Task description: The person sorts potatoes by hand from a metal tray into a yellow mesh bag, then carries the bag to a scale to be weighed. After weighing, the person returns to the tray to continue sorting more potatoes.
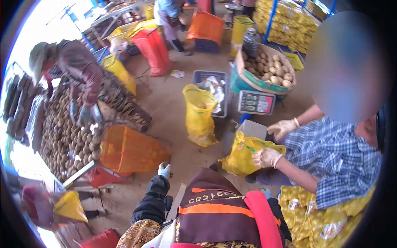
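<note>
Left hand (164,169) in a pale glove, grip unclear, just right of a slack, bulging orange mesh sack (128,151).

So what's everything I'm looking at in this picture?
standing bag: one, yellow, mid-floor
crate: one, blue, behind that bag
held bag: one, yellow, under the gloved hands of a co-worker
scale display: one, grey, behind the held bag
cardboard box: one, brown produce inside, upper right
sorting table: one, heaped with brown produce, left
hatted worker: one, dark top, at the sorting table
orange sack: one, orange, beside the sorting table
red sacks: about two, red, far back
left hand: one, light glove, dark sleeve, bottom centre
</note>
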Action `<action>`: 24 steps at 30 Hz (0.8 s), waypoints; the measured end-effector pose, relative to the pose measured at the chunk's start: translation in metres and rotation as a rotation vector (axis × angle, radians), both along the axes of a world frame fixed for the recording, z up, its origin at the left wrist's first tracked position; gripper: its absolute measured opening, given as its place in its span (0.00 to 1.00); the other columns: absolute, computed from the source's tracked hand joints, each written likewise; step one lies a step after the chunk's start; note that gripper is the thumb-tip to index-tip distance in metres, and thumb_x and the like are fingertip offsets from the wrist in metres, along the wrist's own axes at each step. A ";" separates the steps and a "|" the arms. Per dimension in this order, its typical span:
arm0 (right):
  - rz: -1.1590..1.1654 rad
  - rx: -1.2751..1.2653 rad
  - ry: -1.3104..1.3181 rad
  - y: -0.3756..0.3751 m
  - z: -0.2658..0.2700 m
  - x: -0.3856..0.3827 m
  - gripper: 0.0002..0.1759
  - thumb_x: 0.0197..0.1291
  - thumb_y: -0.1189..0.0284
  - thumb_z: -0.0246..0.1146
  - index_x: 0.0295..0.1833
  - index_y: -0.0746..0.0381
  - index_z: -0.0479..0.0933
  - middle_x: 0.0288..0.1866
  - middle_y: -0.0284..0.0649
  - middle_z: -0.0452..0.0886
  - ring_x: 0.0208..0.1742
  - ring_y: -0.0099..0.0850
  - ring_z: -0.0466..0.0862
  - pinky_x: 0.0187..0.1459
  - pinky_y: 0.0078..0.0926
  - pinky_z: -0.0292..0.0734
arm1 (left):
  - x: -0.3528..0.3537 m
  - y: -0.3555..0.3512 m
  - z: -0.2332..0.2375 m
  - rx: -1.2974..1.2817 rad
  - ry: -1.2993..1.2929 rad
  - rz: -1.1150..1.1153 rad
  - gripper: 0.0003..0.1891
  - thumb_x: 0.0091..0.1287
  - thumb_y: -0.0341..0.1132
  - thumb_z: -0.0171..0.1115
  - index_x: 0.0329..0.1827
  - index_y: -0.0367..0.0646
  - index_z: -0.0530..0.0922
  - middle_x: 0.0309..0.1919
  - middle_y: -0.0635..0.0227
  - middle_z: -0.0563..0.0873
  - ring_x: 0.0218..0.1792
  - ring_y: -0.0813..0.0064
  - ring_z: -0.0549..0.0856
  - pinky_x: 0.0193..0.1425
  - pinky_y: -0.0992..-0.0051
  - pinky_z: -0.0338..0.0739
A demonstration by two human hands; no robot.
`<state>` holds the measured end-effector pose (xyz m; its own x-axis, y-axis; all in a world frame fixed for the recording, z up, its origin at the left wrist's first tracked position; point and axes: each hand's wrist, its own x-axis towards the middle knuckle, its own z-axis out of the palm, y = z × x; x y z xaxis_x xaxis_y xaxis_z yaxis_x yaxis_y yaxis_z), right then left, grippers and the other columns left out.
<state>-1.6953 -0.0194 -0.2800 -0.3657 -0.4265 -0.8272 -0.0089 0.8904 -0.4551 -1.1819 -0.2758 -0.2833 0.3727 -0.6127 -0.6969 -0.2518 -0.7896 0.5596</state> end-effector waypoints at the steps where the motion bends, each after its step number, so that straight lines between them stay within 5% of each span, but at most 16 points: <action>1: 0.057 -0.075 -0.003 -0.005 -0.005 -0.005 0.15 0.60 0.71 0.54 0.51 0.64 0.74 0.33 0.45 0.83 0.27 0.33 0.82 0.26 0.30 0.76 | 0.005 0.025 0.016 0.027 -0.008 0.039 0.27 0.70 0.40 0.59 0.70 0.45 0.66 0.51 0.59 0.83 0.23 0.72 0.84 0.22 0.73 0.79; 6: 0.310 -0.051 -0.101 -0.011 -0.058 -0.027 0.09 0.64 0.70 0.56 0.48 0.56 0.76 0.27 0.40 0.81 0.21 0.31 0.79 0.21 0.32 0.75 | -0.003 0.178 0.045 0.137 -0.061 0.214 0.27 0.70 0.40 0.57 0.70 0.39 0.66 0.52 0.55 0.83 0.27 0.69 0.86 0.27 0.70 0.81; 10: 0.255 0.137 -0.160 0.078 -0.217 -0.023 0.09 0.63 0.70 0.57 0.48 0.56 0.77 0.27 0.41 0.83 0.23 0.32 0.81 0.23 0.34 0.77 | 0.023 0.292 0.059 0.298 -0.138 0.203 0.26 0.70 0.40 0.57 0.69 0.38 0.68 0.53 0.53 0.84 0.31 0.66 0.87 0.33 0.68 0.83; 11: 0.500 0.151 -0.094 0.100 -0.232 -0.018 0.10 0.63 0.69 0.57 0.48 0.56 0.77 0.27 0.42 0.83 0.24 0.33 0.82 0.24 0.35 0.78 | 0.036 0.321 0.064 0.314 -0.130 0.255 0.26 0.70 0.40 0.57 0.69 0.38 0.68 0.52 0.52 0.84 0.32 0.65 0.87 0.34 0.68 0.83; 13: 0.759 0.151 -0.008 0.125 -0.238 0.007 0.10 0.63 0.69 0.57 0.48 0.57 0.77 0.27 0.42 0.83 0.25 0.35 0.82 0.26 0.36 0.79 | 0.064 0.368 0.091 0.337 -0.144 0.334 0.25 0.70 0.40 0.56 0.68 0.38 0.68 0.49 0.51 0.85 0.33 0.64 0.88 0.35 0.67 0.83; 20: 0.611 0.214 -0.013 0.055 -0.168 0.079 0.18 0.64 0.69 0.54 0.58 0.61 0.74 0.36 0.49 0.86 0.27 0.39 0.84 0.29 0.41 0.81 | 0.154 0.414 0.062 0.204 -0.116 0.462 0.24 0.69 0.39 0.57 0.66 0.39 0.71 0.46 0.54 0.86 0.31 0.66 0.88 0.36 0.67 0.83; 22: 0.969 0.134 0.063 0.020 -0.152 0.109 0.16 0.63 0.69 0.54 0.54 0.62 0.77 0.37 0.51 0.86 0.30 0.40 0.85 0.33 0.40 0.81 | 0.191 0.408 0.070 0.179 -0.144 0.269 0.24 0.70 0.38 0.58 0.67 0.40 0.70 0.55 0.57 0.83 0.35 0.68 0.89 0.37 0.69 0.85; 24: 1.327 0.054 0.139 -0.017 -0.122 0.160 0.15 0.62 0.69 0.55 0.50 0.62 0.80 0.39 0.53 0.86 0.33 0.40 0.87 0.37 0.40 0.82 | 0.243 0.430 0.044 -0.031 -0.280 0.210 0.22 0.68 0.38 0.59 0.63 0.39 0.75 0.50 0.52 0.85 0.33 0.67 0.88 0.38 0.70 0.83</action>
